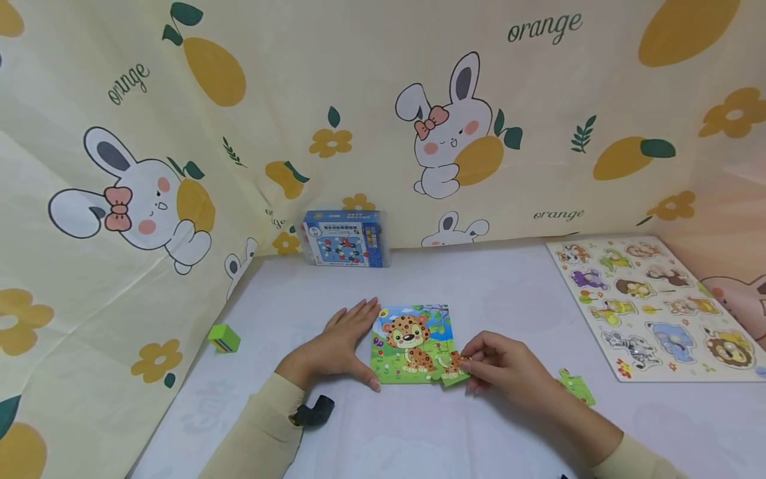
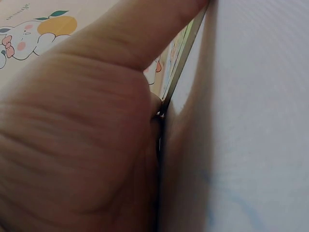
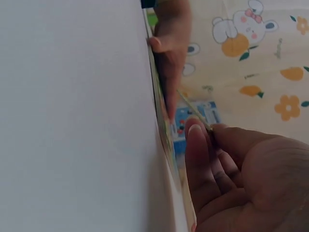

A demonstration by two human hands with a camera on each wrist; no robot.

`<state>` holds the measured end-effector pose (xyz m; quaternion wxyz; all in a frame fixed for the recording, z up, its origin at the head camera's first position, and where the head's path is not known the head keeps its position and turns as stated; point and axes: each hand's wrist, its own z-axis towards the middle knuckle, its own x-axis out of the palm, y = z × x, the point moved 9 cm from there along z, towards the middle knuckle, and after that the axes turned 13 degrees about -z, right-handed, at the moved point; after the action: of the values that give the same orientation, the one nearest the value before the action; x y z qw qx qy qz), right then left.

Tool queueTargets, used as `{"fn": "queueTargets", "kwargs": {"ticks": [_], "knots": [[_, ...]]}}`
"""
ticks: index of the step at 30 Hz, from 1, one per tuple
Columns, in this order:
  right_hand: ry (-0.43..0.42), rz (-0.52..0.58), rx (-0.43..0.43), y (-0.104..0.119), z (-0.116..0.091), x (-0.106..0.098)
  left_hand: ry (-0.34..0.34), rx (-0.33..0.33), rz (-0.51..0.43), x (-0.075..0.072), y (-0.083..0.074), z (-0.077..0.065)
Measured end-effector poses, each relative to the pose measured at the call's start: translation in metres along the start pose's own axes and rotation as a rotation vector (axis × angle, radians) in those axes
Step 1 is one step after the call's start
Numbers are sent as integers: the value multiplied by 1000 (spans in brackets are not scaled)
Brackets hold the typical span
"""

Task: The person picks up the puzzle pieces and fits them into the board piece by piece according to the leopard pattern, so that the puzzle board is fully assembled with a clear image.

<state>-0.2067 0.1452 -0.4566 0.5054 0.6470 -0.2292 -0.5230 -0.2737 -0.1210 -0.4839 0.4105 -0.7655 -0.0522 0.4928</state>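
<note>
A square leopard puzzle (image 1: 389, 364) lies on the table in the head view, its lower right corner overlapped by a puzzle piece (image 1: 451, 374). Thumb and fingers of my right hand (image 1: 499, 367) pinch this piece at its right side. In the right wrist view the thin piece (image 3: 194, 108) is tilted, its edge between thumb and fingertips, above the puzzle board. My left hand (image 1: 338, 349) rests at the puzzle's left side, fingers straight and thumb spread along the lower left corner. The palm of the left hand (image 2: 82, 140) fills much of the left wrist view.
Beyond my right wrist lies a loose green puzzle piece (image 1: 577, 387). A wooden animal peg board (image 1: 652, 313) is at the right. A blue boxed set (image 1: 342, 239) stands at the back, and a small green block (image 1: 224, 338) sits at the left, near the patterned curtain (image 1: 359, 100).
</note>
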Motion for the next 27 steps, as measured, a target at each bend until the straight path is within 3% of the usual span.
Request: {"fn": "queueTargets", "kwargs": {"ticks": [6,20,27], "knots": [[-8,-19,12,4,10,10,6,-4,1,-1,0,0],[-14,74,47,10,33,43,6,9,-2,-1,-2,-1],[-39,19,60,13,36,49,10,9,6,-1,-2,-1]]}}
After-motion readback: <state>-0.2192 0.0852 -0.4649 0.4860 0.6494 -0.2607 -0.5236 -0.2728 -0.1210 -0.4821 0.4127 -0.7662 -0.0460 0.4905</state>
